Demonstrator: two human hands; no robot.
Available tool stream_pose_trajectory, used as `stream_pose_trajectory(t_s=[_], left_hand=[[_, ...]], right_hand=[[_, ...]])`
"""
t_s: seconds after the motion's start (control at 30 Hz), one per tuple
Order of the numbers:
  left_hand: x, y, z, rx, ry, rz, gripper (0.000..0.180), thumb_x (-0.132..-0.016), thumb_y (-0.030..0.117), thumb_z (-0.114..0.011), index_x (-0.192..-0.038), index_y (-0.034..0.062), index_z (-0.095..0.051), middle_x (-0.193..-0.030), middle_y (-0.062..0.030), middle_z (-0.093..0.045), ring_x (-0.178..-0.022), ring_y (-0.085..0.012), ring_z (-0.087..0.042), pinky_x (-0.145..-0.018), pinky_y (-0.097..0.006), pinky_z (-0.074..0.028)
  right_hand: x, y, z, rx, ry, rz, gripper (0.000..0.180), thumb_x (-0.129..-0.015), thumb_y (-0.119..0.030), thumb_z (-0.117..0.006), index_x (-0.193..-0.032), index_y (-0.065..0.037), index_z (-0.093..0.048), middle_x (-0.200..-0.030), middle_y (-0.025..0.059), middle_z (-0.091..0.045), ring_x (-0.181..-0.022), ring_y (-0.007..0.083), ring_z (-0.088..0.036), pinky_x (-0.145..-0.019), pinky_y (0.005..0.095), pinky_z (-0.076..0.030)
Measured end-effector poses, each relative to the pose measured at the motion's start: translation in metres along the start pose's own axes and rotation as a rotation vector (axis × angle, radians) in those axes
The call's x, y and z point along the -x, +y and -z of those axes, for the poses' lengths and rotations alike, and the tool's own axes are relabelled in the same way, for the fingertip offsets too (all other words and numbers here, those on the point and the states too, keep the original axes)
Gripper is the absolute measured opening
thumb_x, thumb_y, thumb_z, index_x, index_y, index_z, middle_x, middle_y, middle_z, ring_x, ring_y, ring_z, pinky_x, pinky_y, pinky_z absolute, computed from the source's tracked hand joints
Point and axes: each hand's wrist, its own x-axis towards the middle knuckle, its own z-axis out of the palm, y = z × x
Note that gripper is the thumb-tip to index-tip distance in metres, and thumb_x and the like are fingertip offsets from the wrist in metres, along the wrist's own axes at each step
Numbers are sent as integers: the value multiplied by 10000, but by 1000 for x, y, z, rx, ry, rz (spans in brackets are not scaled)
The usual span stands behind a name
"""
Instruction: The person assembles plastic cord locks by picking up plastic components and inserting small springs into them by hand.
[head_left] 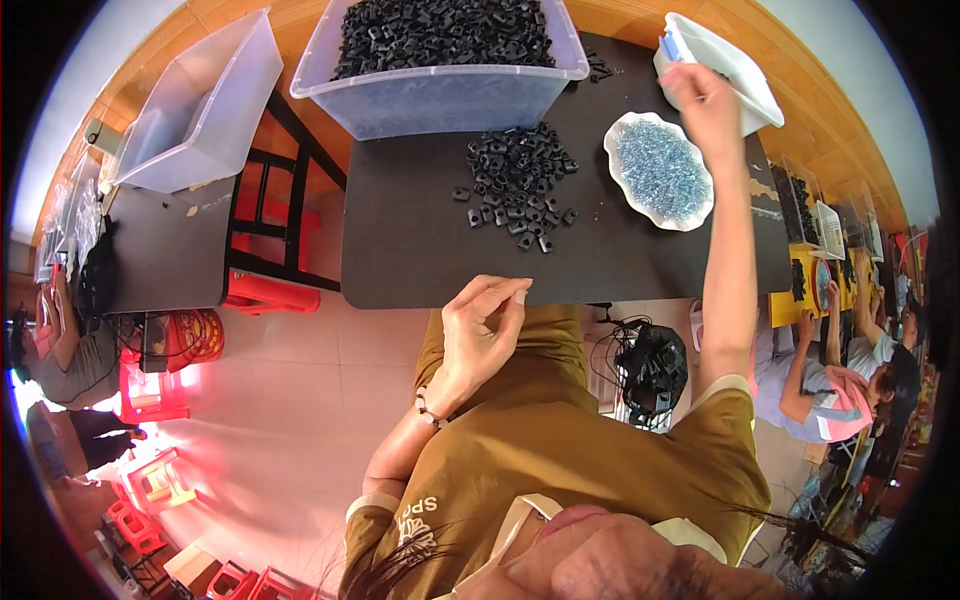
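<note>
My left hand point(482, 328) is just off the front edge of the dark table point(420, 230), thumb and fingertips pinched together; anything between them is too small to make out. My right arm stretches forward, and my right hand point(708, 105) hangs over the near rim of a white bin point(757, 95), its fingers curled closed around something hidden, if anything. Under that wrist stands a white scalloped dish point(648, 217) full of small clear-bluish pieces point(660, 170). Between the hands lies a loose pile of small black plastic parts point(520, 175).
At the back of the table, a large clear tub point(440, 100) brims with more black parts. An empty clear tub point(195, 115) rests on the left table point(175, 250). Red stools point(265, 293) stand below. Other people work at a yellow table point(785, 308) on the right.
</note>
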Motion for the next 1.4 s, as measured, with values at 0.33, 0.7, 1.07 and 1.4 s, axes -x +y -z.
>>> stream_pose_trajectory(t_s=[0.33,0.7,1.07,1.4], left_hand=[[-6,3,2,52,-28,51,163,-915,4,-665,-1032,21,-777,-911,-75,-715,-688,-83,-620,-642,-232,-515],[-5,-1,8,116,-61,127,163,-941,-1,-655,-1054,3,-773,-941,-48,-689,-717,-45,-588,-625,-199,-481],[-14,-2,13,472,6,321,242,-993,84,-664,-1207,-21,-706,-1096,-72,-681,-840,-82,-647,-761,-217,-528],[-19,6,4,536,-127,366,390,-953,100,-733,-1281,-83,-628,-1003,-97,-728,-866,-116,-693,-779,-252,-583]], right_hand=[[104,-71,-112,25,-401,371,216,-875,-104,-730,-1087,-75,-704,-927,95,-694,-939,310,-619,-864,413,-511],[95,-66,-136,141,-471,555,235,-836,-59,-742,-1067,-89,-711,-1025,72,-612,-996,298,-554,-932,402,-486],[105,-81,-98,-97,-409,423,205,-855,-72,-764,-1050,-62,-702,-1201,86,-654,-1073,271,-608,-917,371,-513],[149,-93,-64,-341,-540,415,259,-779,-22,-778,-1028,-82,-739,-1147,60,-682,-1006,250,-609,-854,367,-520]])
